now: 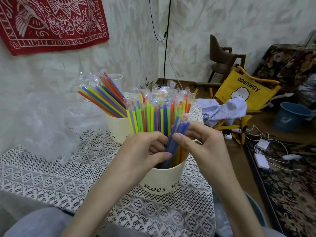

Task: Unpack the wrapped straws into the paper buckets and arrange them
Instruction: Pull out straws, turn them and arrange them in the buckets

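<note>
A cream paper bucket (160,182) marked "Roes" stands on the lace tablecloth, packed with upright wrapped straws (153,115) in green, yellow, orange and blue. Over its rim, my left hand (145,151) and my right hand (201,142) both pinch a small bunch of blue straws (177,134) that leans to the right inside the bucket. Behind it, a second cream bucket (118,129) holds a fan of wrapped straws (104,98) tilted to the left. A third white bucket (117,79) shows at the back, mostly hidden.
Crumpled clear plastic (49,124) lies on the table's left side. A striped cloth (224,112) drapes over a yellow folding chair (246,93) to the right. A blue bin (290,118), chargers and cables (261,151) sit on the patterned rug.
</note>
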